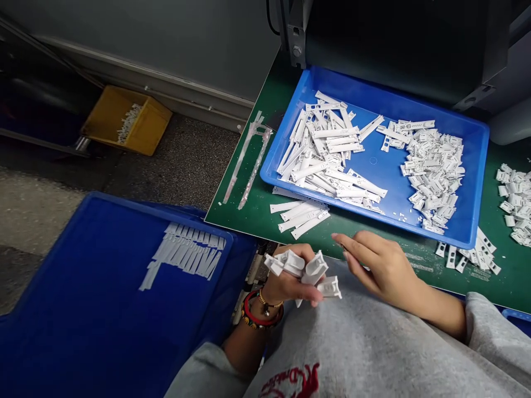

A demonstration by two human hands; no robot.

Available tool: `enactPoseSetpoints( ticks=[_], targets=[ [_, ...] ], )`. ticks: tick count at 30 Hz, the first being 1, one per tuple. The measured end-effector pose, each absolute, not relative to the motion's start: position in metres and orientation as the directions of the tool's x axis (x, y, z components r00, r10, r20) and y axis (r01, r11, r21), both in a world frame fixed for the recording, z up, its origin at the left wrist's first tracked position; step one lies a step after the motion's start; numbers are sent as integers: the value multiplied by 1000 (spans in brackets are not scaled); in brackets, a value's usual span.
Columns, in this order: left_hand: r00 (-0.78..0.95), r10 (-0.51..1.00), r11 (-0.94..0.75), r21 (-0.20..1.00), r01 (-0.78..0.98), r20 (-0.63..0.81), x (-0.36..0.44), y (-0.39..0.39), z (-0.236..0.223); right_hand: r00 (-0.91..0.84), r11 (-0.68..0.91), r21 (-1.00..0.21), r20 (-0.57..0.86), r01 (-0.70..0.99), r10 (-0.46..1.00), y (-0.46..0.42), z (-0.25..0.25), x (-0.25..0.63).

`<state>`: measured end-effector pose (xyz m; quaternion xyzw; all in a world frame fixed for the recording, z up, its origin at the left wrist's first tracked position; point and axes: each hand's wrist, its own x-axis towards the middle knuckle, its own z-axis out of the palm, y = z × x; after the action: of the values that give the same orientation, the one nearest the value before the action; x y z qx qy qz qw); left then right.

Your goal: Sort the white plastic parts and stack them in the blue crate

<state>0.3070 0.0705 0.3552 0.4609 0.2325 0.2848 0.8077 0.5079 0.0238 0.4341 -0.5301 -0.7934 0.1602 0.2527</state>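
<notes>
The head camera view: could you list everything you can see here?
blue plastic tray: one, blue, on the workbench
green workbench: one, green, ahead and right
long plastic strips: many, white, tray's left half
short plastic pieces: many, white, tray's right half
yellow crate: one, yellow, on the floor
blue crate: one, blue, lower left
held plastic pieces: several, white, in the left hand
left hand: one, closed around those pieces
right hand: one, empty, over the workbench edge

- This is a factory workshop, by the look of it.
- Just past your fingers point(352, 246): a green-matted bench point(510, 287) holding a blue plastic tray point(373, 88) of moulded white plastic parts point(435, 177).
- Farther out, left of your fingers: a yellow bin point(141, 130) on the speckled floor point(174, 160).
- Directly left: a blue crate point(157, 207).
</notes>
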Motion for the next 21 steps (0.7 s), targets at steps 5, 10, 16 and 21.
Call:
enactPoseSetpoints(
  ticks=[5, 10, 16, 21],
  targets=[
    [689, 716, 493, 783, -380, -116, 311, 71, 357, -419, 495, -695, 296, 522, 858, 22, 440, 509],
    [690, 702, 502, 809, -305, -176, 312, 74, 364, -440, 532, -654, 319, 538, 839, 21, 439, 507],
    [682, 685, 579, 759, -299, -254, 315, 73, 371, -452, 552, -571, 323, 608, 832, 20, 435, 508],
    [683, 699, 542, 782, -308, -215, 312, 73, 368, -378, 512, -501, 350, 698, 857, 19, 428, 509]
  ],
)
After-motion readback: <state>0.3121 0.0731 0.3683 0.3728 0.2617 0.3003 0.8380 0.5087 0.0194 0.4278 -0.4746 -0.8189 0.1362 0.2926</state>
